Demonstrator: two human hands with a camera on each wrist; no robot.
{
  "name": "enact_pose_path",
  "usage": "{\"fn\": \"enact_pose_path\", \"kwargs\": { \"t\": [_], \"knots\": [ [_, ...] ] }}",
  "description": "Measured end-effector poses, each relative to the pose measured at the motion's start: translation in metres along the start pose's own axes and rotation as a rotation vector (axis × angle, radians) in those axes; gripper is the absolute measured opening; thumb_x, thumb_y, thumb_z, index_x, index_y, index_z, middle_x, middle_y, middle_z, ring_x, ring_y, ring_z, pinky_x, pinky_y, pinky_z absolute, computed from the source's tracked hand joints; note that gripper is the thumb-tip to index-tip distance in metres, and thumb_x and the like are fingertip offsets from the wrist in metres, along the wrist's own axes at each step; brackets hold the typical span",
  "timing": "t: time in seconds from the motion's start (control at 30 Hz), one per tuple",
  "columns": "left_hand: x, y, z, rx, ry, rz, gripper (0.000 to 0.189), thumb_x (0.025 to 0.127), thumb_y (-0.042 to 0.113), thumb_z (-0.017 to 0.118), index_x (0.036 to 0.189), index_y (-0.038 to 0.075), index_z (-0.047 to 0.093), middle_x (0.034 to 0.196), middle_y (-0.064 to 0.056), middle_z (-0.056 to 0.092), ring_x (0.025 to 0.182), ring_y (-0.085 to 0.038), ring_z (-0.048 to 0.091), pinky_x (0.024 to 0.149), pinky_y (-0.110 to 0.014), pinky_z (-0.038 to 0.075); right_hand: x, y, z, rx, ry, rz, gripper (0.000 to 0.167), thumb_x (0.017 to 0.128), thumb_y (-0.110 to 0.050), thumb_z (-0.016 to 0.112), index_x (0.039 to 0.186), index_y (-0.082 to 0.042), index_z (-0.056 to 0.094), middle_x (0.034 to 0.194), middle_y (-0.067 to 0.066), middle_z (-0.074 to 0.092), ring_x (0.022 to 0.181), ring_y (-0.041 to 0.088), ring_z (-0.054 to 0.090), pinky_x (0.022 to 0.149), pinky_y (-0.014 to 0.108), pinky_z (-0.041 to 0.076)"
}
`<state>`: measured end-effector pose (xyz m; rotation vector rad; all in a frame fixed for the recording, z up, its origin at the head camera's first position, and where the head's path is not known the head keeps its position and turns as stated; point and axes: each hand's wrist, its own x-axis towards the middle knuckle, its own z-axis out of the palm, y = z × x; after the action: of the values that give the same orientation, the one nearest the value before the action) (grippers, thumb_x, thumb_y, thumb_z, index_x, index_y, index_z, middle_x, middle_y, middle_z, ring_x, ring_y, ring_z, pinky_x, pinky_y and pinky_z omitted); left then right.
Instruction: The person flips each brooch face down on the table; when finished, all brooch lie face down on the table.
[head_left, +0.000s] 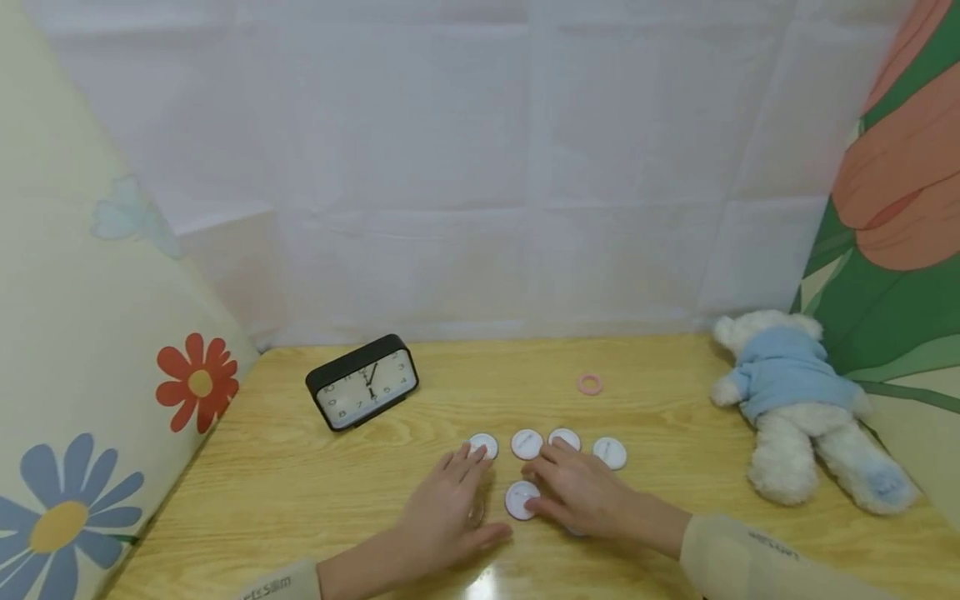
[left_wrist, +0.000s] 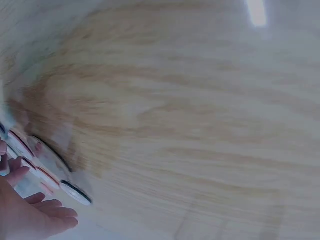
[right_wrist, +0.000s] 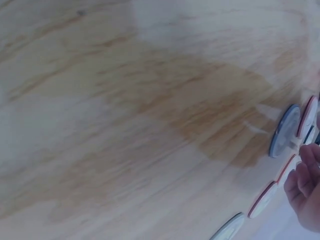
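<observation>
Several round white button badges lie pin side up on the wooden table (head_left: 247, 467). My right hand (head_left: 588, 496) has its thumb and index finger at the right and upper edges of one front badge (head_left: 517, 500), which it appears to hold lightly. Its other bent fingers lie over part of a back badge (head_left: 564, 437). Fairly straight, the fingers of my left hand (head_left: 438, 517) reach to the leftmost badge (head_left: 486, 444) and touch its edge. A further badge (head_left: 476, 512) is mostly hidden beneath the left hand, and another badge (right_wrist: 285, 131) sits beside the right hand.
A black alarm clock (head_left: 363, 387) stands at the back left. Toward the back lies a small pink ring (head_left: 590, 384). On the right is a white teddy bear (head_left: 787, 392) in a blue top. Behind the table hangs a white cloth (head_left: 480, 167).
</observation>
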<state>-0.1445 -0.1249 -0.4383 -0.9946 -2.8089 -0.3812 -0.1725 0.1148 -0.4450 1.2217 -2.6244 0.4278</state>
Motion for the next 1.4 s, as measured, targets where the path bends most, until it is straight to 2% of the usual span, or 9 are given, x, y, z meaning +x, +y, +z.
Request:
{"fn": "enact_pose_path", "kwargs": {
  "t": [0.17, 0.33, 0.57, 0.73, 0.9, 1.1, 1.23, 1.4],
  "knots": [
    [-0.018, -0.013, -0.002, -0.08, -0.035, -0.087, 0.084, 0.081, 0.063, 0.067, 0.13, -0.004, 0.052, 0.137, -0.023, 0.051, 0.13, -0.045, 0.043, 0.109, -0.056, 0.034, 0.008, -0.006, -0.003, -0.006, -0.014, 0.005, 0.035, 0.09, -0.04, 0.068, 0.112, -0.013, 0.067, 0.099, -0.004, 0.058, 0.087, 0.009, 0.049, 0.063, 0.018, 0.047],
    [-0.033, -0.017, -0.001, -0.094, -0.079, -0.15, 0.093, 0.08, 0.07, 0.061, 0.132, -0.006, 0.051, 0.139, -0.024, 0.049, 0.133, -0.04, 0.042, 0.108, -0.053, 0.036, 0.024, -0.019, 0.001, -0.035, -0.056, -0.034, 0.039, 0.091, -0.045, 0.065, 0.114, -0.014, 0.066, 0.103, -0.005, 0.059, 0.094, 0.009, 0.052, 0.07, 0.02, 0.05],
    [-0.044, -0.019, -0.001, -0.12, -0.085, -0.15, 0.098, 0.079, 0.072, 0.061, 0.133, -0.009, 0.051, 0.143, -0.027, 0.044, 0.135, -0.04, 0.038, 0.107, -0.054, 0.037, 0.042, -0.037, 0.011, -0.112, -0.061, -0.131, 0.051, 0.089, -0.055, 0.062, 0.117, -0.012, 0.065, 0.108, -0.003, 0.061, 0.099, 0.01, 0.053, 0.083, 0.022, 0.05],
    [-0.047, -0.019, -0.002, -0.145, -0.079, -0.172, 0.099, 0.078, 0.072, 0.061, 0.134, -0.009, 0.051, 0.143, -0.028, 0.043, 0.135, -0.041, 0.038, 0.105, -0.055, 0.039, 0.045, -0.042, 0.018, -0.141, -0.067, -0.146, 0.056, 0.086, -0.06, 0.063, 0.116, -0.012, 0.065, 0.105, -0.004, 0.058, 0.094, 0.01, 0.049, 0.081, 0.022, 0.047],
    [-0.047, -0.018, -0.001, -0.155, -0.08, -0.186, 0.1, 0.077, 0.073, 0.061, 0.133, -0.009, 0.051, 0.142, -0.029, 0.043, 0.134, -0.042, 0.04, 0.103, -0.056, 0.04, 0.045, -0.044, 0.024, -0.162, -0.06, -0.141, 0.054, 0.085, -0.058, 0.065, 0.113, -0.013, 0.067, 0.104, -0.004, 0.056, 0.093, 0.01, 0.047, 0.08, 0.02, 0.045],
    [-0.045, -0.019, 0.0, -0.125, -0.046, -0.185, 0.088, 0.084, 0.065, 0.06, 0.131, -0.009, 0.054, 0.14, -0.028, 0.047, 0.132, -0.04, 0.043, 0.103, -0.053, 0.042, 0.045, -0.045, 0.026, -0.178, -0.04, -0.141, 0.053, 0.084, -0.057, 0.065, 0.114, -0.013, 0.068, 0.104, -0.004, 0.057, 0.092, 0.01, 0.048, 0.08, 0.02, 0.045],
    [-0.044, -0.019, -0.002, -0.111, -0.033, -0.183, 0.084, 0.085, 0.063, 0.061, 0.129, -0.008, 0.056, 0.139, -0.028, 0.048, 0.13, -0.039, 0.045, 0.102, -0.053, 0.043, 0.044, -0.043, 0.025, -0.159, -0.041, -0.138, 0.053, 0.086, -0.055, 0.065, 0.119, -0.013, 0.067, 0.105, -0.003, 0.057, 0.094, 0.01, 0.048, 0.081, 0.02, 0.045],
    [-0.042, -0.019, -0.004, -0.134, -0.07, -0.202, 0.085, 0.084, 0.064, 0.062, 0.13, -0.008, 0.055, 0.141, -0.028, 0.047, 0.132, -0.039, 0.043, 0.102, -0.054, 0.043, 0.044, -0.041, 0.024, -0.172, -0.054, -0.159, 0.051, 0.088, -0.054, 0.063, 0.119, -0.014, 0.068, 0.107, -0.004, 0.058, 0.095, 0.009, 0.048, 0.081, 0.019, 0.045]
  ]
}}
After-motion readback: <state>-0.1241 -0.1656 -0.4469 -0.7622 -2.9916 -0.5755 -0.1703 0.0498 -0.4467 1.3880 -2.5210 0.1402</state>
